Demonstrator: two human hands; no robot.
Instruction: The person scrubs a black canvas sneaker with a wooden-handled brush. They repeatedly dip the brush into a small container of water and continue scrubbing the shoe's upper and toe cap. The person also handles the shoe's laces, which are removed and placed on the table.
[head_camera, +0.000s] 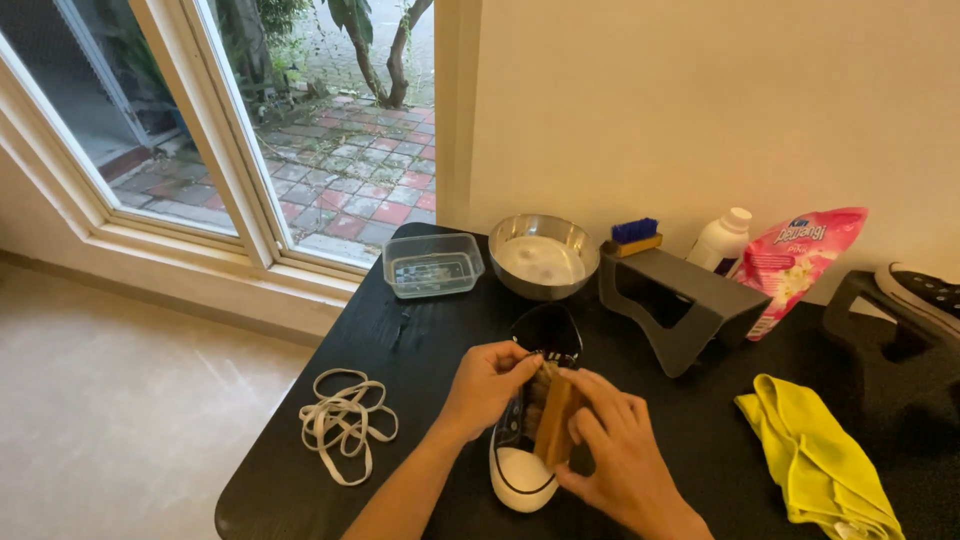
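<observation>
A black sneaker with a white toe cap (525, 470) lies on the black table (420, 340), its toe pointing toward me. My left hand (487, 385) grips the sneaker's left side around the lace area. My right hand (615, 450) holds a wooden-backed brush (555, 420) on edge against the top of the sneaker. The brush's bristles are hidden against the shoe.
White laces (343, 422) lie loose at the left. Behind the sneaker stand a clear plastic tub (433, 264), a metal bowl (544, 256), a grey shoe stand (680, 300) with a blue brush (633, 236), a white bottle (722, 240) and a pink pouch (800, 262). A yellow cloth (815, 455) and a second sneaker (920, 295) are at the right.
</observation>
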